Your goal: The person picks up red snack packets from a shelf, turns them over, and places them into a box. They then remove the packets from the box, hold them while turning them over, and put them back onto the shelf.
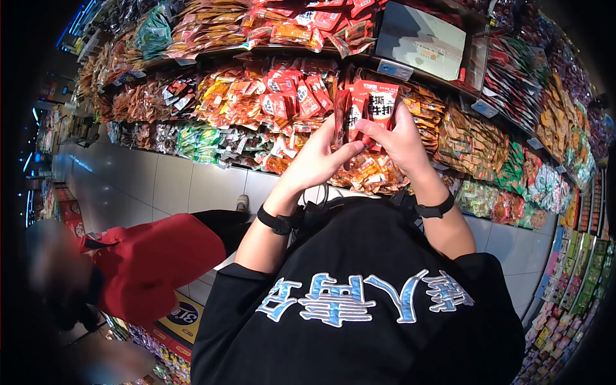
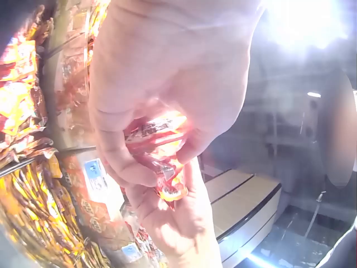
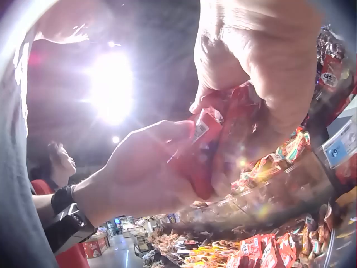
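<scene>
In the head view, two red snack packets with Chinese print are held side by side before the shelves. My left hand [image 1: 321,157] grips the left-hand red packet [image 1: 343,115], seen at a slant. The right-hand packet [image 1: 383,101] faces up, held by my right hand [image 1: 403,141] with its thumb over the front. In the left wrist view, the fingers of my left hand [image 2: 167,61] curl around a shiny red packet [image 2: 159,131]. From the right wrist, my right hand [image 3: 262,56] pinches red packaging [image 3: 223,131] close beside the left hand [image 3: 139,162].
Shelves of heaped snack packets [image 1: 231,90] curve around in front. A box with a pale panel [image 1: 420,42] stands on the upper shelf, above a price tag [image 1: 394,69]. At left, a person in a red top [image 1: 154,263] is close by, over a tiled floor [image 1: 138,173].
</scene>
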`<state>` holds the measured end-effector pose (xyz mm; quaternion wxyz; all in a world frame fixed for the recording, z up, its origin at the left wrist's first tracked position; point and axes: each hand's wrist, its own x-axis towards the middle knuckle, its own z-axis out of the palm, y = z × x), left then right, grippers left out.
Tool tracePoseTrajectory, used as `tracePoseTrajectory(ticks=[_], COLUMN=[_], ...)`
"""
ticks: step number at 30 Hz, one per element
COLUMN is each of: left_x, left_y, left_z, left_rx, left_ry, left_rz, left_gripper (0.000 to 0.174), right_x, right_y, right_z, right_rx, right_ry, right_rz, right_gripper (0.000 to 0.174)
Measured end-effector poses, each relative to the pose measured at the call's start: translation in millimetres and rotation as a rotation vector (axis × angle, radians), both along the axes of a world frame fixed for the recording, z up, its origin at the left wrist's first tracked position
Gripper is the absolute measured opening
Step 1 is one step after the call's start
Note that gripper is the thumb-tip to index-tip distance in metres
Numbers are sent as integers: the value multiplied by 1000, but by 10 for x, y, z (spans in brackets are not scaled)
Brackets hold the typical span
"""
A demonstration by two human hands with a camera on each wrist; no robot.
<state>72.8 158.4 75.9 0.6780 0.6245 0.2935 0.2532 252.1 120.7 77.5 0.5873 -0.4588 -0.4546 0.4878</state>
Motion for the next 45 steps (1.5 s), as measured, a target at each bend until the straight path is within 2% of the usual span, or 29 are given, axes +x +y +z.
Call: tracePoseTrajectory(ticks=[1,3,4,5,7,10,21,32,36,39,45], left_x=[-20,-96,-93,-122,-157,-133,-244,-257,-267,-195,-77], left_y=[-25,56,33,69,75,50,107,104,96,44,-59], left_z=[137,-46,-88,-93,-52,-34,-75,-97,-84,78,198], left_rx=[-78,-352,-380,-344,-403,-493,-564,-659,-667,-581,-535], left_ry=[14,-160,-227,-309,-407,-524,-707,-719,-725,-598,-537], left_rz=[25,47,115,40,28,109,-42,-22,-51,-70,12], left_gripper=[36,28,25,27,31,35,47,46,48,50,50], right_x=[12,26,58,108,130,162,128,185,207,310,484], right_y=[0,-16,-15,-6,-12,-22,-125,-121,-138,-137,-133], right_z=[0,28,2,-39,-26,13,218,241,251,283,239], right_rx=[5,5,-13,-32,-53,-56,5,-69,-101,-81,-22], right_ry=[-3,52,70,89,151,168,154,209,256,293,310], right_rz=[-2,8,15,22,25,13,-18,30,-13,-78,-165], right_gripper=[48,44,42,41,37,35,34,36,33,31,27])
